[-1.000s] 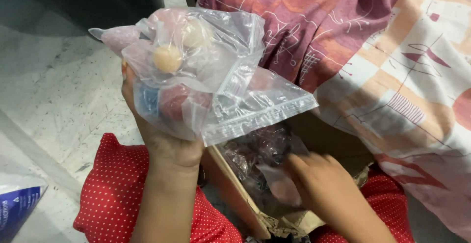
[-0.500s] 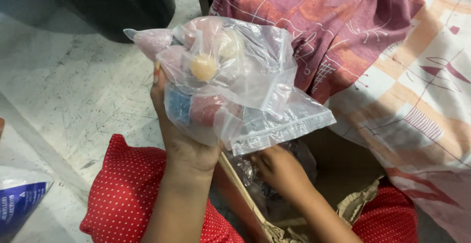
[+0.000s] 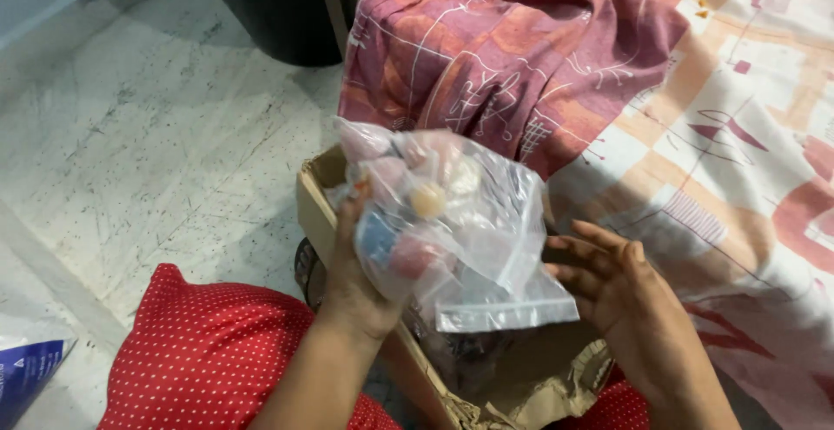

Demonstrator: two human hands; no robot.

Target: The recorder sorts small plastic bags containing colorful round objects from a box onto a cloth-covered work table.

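- Lower left of the frame: my knee in red dotted cloth over the pale stone floor.
- Centre: my left hand grips a clear plastic bag of small coloured things, above an open cardboard box.
- Right of centre: my right hand is open, fingers spread, holding nothing, just beside the bag.
- Upper right: a patterned bedsheet.

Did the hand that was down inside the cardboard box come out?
Yes. The right hand was reaching into the cardboard box a moment ago. Now it is up out of the box, open, beside the clear plastic bag that the left hand holds.
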